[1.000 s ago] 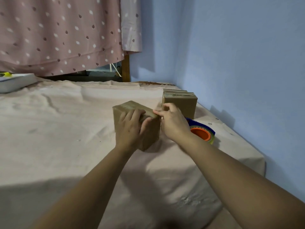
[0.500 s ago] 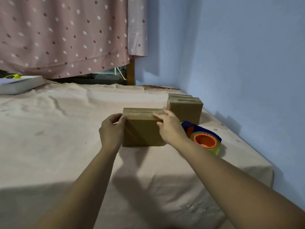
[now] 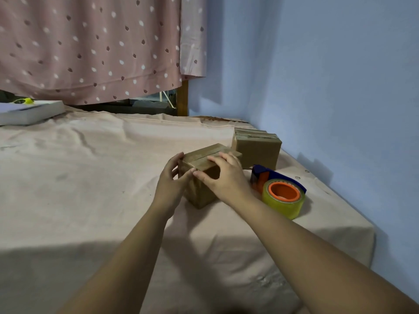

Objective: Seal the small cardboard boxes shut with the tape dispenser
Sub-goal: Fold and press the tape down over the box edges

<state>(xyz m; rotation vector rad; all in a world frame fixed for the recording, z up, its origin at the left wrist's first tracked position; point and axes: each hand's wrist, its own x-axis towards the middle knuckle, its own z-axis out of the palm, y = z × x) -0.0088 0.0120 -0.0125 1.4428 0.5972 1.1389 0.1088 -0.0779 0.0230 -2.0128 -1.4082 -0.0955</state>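
Note:
A small cardboard box (image 3: 200, 196) stands on the cloth-covered surface with one corner turned toward me and tape along its top seam. My left hand (image 3: 170, 184) holds its left side, fingers at the top edge and thumb on the near face. Over the top near edge lies my right hand (image 3: 224, 177), fingers on the lid and thumb against the near face. A tape dispenser (image 3: 281, 196) with a blue body, orange core and yellowish roll lies just right of my right hand, untouched. A second taped box (image 3: 258, 150) stands behind, near the wall.
The pinkish cloth (image 3: 90, 177) covers the whole surface, and its right edge drops off by the blue wall (image 3: 328, 87). A white book-like item (image 3: 29, 112) lies at the far left. A dotted curtain (image 3: 90, 48) hangs behind.
The box has been rotated from facing me squarely to corner-on. Both hands moved with it, the right hand sliding further over the top.

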